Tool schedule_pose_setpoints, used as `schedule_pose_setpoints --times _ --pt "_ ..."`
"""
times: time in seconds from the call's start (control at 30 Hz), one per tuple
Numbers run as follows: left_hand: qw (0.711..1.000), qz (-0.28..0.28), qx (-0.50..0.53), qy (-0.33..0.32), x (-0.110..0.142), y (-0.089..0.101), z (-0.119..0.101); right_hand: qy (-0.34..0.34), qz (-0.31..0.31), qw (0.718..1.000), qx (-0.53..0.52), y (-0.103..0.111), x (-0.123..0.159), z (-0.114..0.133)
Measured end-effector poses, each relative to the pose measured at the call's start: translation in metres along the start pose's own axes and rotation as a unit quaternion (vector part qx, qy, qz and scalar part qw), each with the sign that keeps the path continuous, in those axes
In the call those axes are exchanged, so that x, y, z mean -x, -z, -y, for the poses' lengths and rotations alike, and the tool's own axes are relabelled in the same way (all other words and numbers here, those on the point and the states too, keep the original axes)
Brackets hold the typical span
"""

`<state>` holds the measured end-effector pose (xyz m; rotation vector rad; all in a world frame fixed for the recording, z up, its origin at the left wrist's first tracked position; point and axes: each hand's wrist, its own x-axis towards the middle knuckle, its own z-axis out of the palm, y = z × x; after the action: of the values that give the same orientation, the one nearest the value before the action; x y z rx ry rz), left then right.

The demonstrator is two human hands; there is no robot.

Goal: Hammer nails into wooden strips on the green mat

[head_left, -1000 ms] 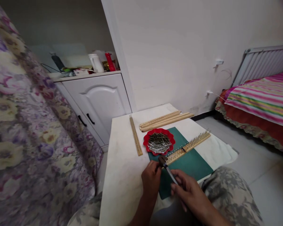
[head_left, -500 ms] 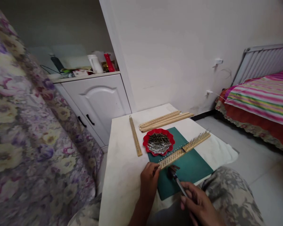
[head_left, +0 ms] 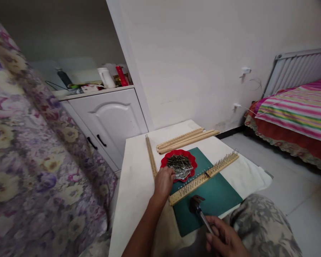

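Clasping hammer (head_left: 201, 212), right hand (head_left: 222, 235) closed; left hand (head_left: 163, 181) at red bowl (head_left: 194, 164), grip unclear.

One head cam, on the person, facing forward and steeply down past the near knee (head_left: 264, 221). Table (head_left: 133, 178) at close range, lower middle; left hand (head_left: 163, 180) and right hand (head_left: 222, 235) come in from the bottom edge. Wall (head_left: 189, 64) beyond, cabinet (head_left: 115, 117) back left, bed (head_left: 296, 132) far right, curtain (head_left: 21, 142) down the left side (takes a big slice of the view).
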<state>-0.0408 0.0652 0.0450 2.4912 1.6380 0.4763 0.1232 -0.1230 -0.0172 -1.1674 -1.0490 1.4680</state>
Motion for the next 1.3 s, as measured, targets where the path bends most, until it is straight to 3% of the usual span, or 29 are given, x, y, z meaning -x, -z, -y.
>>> schedule_pose_setpoints --times 0.1,0.23,0.73,1.07,1.2,1.3 --pt "0.996 0.061 -0.053 0.022 -0.017 -0.003 -0.003 0.006 0.005 1.0 -0.017 0.0 -0.002 0.0" --pt "0.994 0.085 -0.072 0.024 -0.024 -0.006 -0.006 0.012 0.003 1.0 -0.016 0.001 -0.003 0.0" --pt "0.988 0.106 -0.105 -0.051 -0.018 0.003 -0.008 0.026 -0.007 0.999 0.017 -0.001 -0.005 -0.011" --pt "0.996 0.043 -0.049 -0.062 -0.007 0.008 -0.002 0.043 -0.008 0.999 0.011 -0.003 -0.004 -0.006" --pt "0.995 -0.027 0.078 -0.05 0.01 0.009 0.006 0.045 -0.003 0.999 0.011 -0.004 -0.002 -0.002" --pt "0.978 -0.077 0.194 -0.012 0.031 0.011 0.012 0.028 0.002 1.0 0.01 -0.004 0.0 -0.001"
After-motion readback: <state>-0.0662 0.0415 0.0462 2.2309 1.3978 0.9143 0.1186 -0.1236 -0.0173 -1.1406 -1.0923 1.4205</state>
